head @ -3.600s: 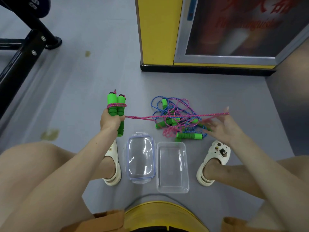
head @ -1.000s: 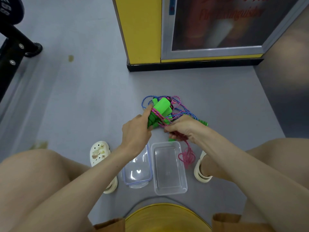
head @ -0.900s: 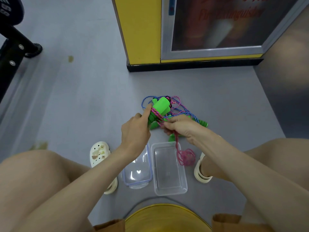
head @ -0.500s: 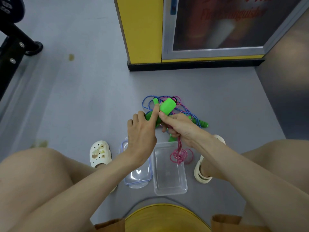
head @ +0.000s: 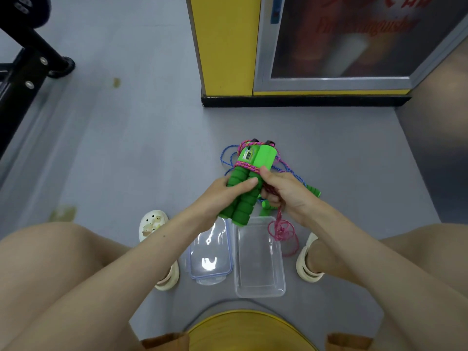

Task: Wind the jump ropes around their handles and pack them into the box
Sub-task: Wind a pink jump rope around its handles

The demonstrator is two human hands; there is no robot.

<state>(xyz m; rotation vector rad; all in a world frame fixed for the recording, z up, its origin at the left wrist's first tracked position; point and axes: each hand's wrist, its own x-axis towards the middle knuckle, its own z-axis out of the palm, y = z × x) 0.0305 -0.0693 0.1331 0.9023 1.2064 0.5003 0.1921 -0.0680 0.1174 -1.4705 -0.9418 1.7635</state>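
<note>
Both green foam handles [head: 243,196] are bunched side by side and held up off the floor [head: 126,148], roughly mid-view. The pink rope [head: 247,166] is wrapped a few turns around them just under the plastic tops, and one top has a little counter window facing up.

The left hand [head: 222,196] grips the foam part, coming in from 8 o'clock with its thumb laid across the front. The right hand [head: 286,193] is at 3 o'clock of the handles. Its thumb tip presses right below the wraps and its fingers are curled round the loose rope. The leftover tail [head: 281,230] hangs from that fist in a small tangle at about 5 o'clock, dangling over the far right corner of the clear box [head: 258,274].

The box sits open on the floor at 6 o'clock from the handles, with its lid [head: 210,254] lying right alongside at the box's 9 o'clock. Behind the hands, around 12 to 3 o'clock, the other ropes are piled on the floor. You can see blue rope [head: 225,158] and another green handle [head: 314,191] poking out. Cream sandals [head: 152,224] flank the box and lid.
</note>
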